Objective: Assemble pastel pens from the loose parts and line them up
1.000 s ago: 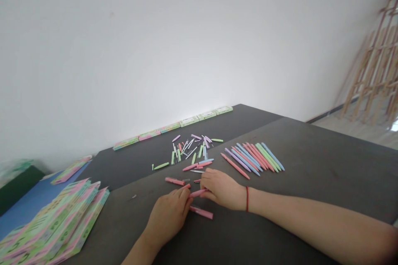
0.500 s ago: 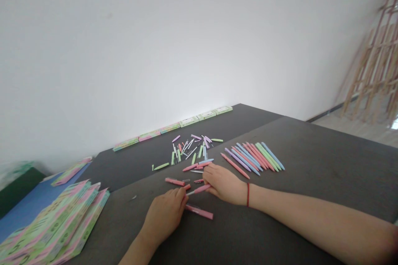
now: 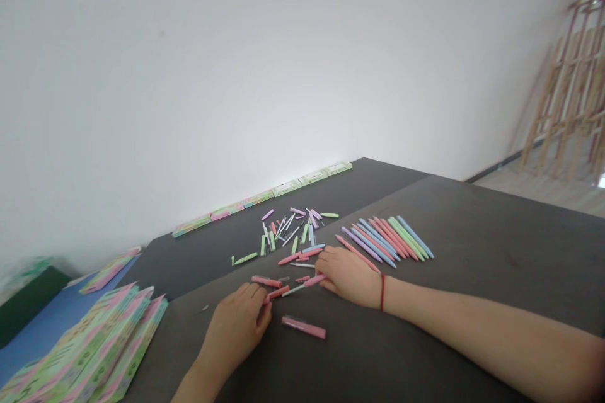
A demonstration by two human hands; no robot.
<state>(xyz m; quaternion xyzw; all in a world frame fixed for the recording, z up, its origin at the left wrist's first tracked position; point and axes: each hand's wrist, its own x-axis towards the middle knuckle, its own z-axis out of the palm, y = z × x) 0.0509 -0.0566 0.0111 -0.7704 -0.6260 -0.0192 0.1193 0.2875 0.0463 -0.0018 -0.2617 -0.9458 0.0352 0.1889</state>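
My right hand (image 3: 348, 274), a red cord at its wrist, is closed on a pink pen barrel (image 3: 314, 280). From the barrel's left end a thin white refill (image 3: 293, 290) sticks out toward my left hand (image 3: 239, 317). The left fingers pinch a small pink pen part, mostly hidden by them. Just beyond those fingertips is a red pen piece (image 3: 278, 293). A pink pen cap with a clip (image 3: 304, 327) lies on the table between my hands, nearer to me. Behind the left hand rests another red clip piece (image 3: 266, 281).
Assembled pens (image 3: 387, 239) lie in a slanted row at right. Loose green, purple and white pen parts (image 3: 288, 227) are scattered farther back. Printed boxes (image 3: 283, 187) line the wall, and more boxes (image 3: 94, 340) are stacked at left on the dark table (image 3: 472, 252).
My left hand has drawn left and away from the refill, leaving its white tip uncovered. My right hand has shifted slightly right, still holding the pink barrel.
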